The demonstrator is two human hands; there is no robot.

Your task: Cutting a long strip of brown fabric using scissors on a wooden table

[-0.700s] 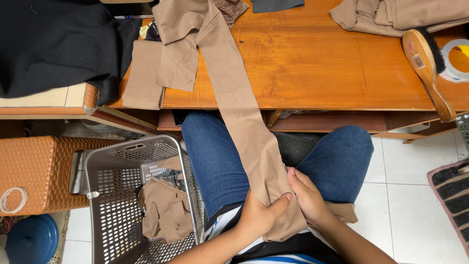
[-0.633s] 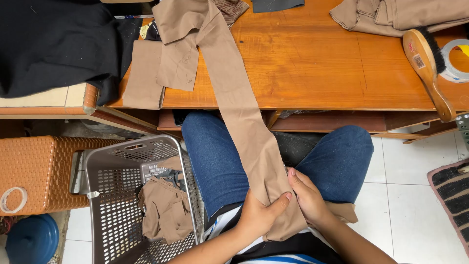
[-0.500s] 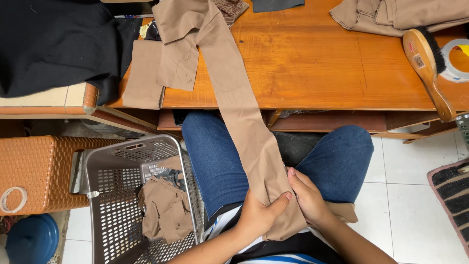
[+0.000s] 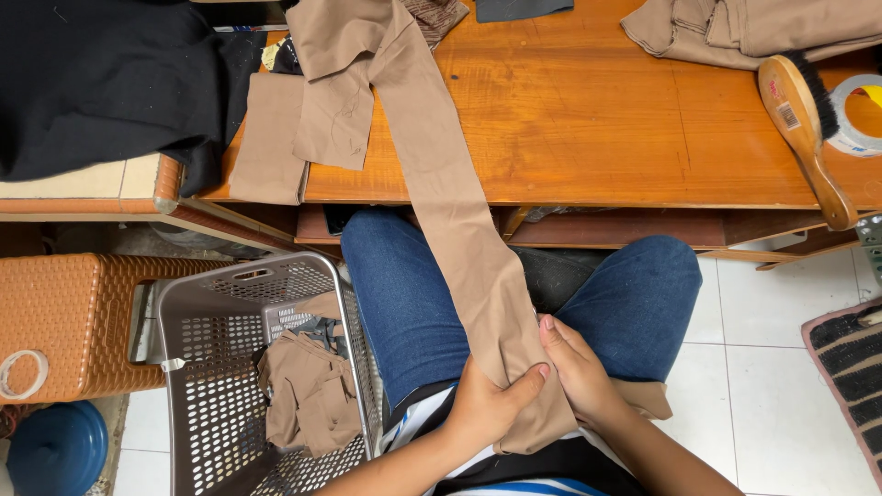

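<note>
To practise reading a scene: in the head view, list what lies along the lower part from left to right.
Blue tub → orange woven stool → grey basket → left hand → right hand → striped mat.

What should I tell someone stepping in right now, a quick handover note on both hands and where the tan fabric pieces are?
Left hand: gripping the near end of the long tan fabric strip on the lap.
Right hand: pinching the same end from the other side.
The strip runs from the lap up over the edge of the wooden table.
More tan pieces lie at the table's left end; folded tan cloth sits at far right beside a wooden brush.
The grey basket on the floor holds crumpled tan pieces.
The strip is not yet folded or binned.
</note>
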